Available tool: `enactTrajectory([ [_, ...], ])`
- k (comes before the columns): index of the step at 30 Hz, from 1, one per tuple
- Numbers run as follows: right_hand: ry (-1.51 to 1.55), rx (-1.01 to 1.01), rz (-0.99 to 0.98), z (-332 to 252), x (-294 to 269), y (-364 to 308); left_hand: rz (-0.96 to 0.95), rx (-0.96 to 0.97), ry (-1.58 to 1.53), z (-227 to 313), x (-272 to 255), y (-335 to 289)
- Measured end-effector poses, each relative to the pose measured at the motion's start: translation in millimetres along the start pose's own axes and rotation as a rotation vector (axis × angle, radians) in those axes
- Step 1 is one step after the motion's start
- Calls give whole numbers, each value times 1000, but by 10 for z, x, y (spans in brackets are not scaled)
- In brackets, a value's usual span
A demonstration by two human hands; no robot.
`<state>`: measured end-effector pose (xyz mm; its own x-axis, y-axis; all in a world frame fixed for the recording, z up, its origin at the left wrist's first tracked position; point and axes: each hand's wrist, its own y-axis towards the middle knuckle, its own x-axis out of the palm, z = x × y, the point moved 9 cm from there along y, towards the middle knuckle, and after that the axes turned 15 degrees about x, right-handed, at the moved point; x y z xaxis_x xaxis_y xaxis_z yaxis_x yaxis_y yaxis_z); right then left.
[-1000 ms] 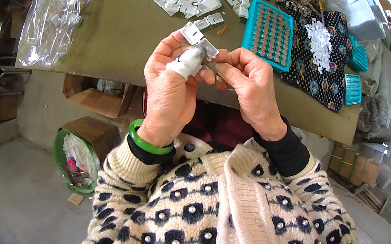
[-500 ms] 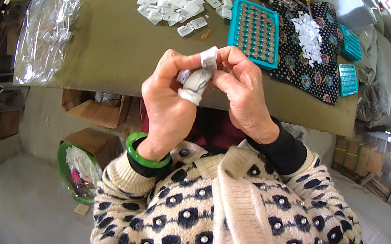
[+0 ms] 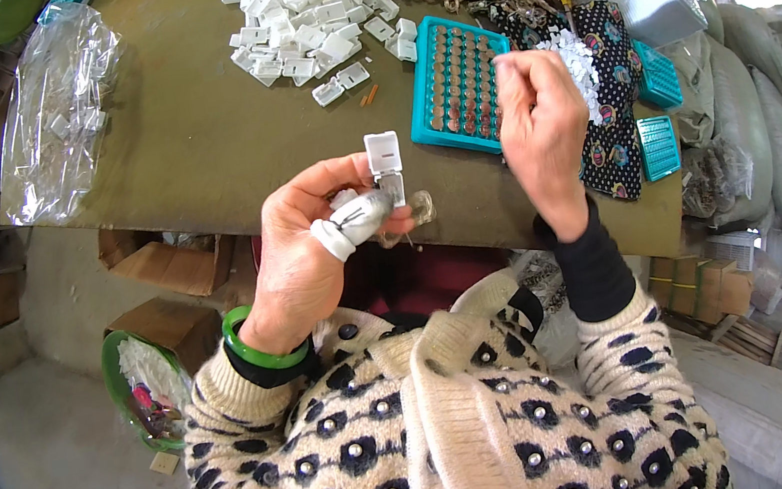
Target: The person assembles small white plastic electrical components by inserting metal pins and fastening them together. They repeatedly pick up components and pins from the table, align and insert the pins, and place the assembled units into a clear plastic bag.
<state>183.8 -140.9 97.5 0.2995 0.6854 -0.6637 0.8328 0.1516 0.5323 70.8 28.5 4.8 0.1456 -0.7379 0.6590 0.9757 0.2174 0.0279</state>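
Two hands work apart: the left hand (image 3: 310,246), its thumb taped white, pinches one small open white plastic case (image 3: 385,166) at centre; the right hand (image 3: 542,121), fingers curled together, hovers at two o'clock over one teal plastic tray (image 3: 458,83) of brown discs.

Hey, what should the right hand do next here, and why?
Probably pick one disc from the teal tray and carry it to the white case. The left hand holds that case with its lid open, and the right hand hovers over the tray, fingers curled; whether it already holds a disc is hidden.
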Motion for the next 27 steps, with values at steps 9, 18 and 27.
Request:
enactTrajectory([
  [9, -89, 129, -223, 718, 351, 222, 57, -213, 94, -107, 23, 82],
  [18, 148, 314, -288, 786, 206, 304, 21, -145, -13, -204, 53, 298],
  [27, -78, -30, -331, 563, 410, 357, 89, -167, 22, -272, 55, 356],
])
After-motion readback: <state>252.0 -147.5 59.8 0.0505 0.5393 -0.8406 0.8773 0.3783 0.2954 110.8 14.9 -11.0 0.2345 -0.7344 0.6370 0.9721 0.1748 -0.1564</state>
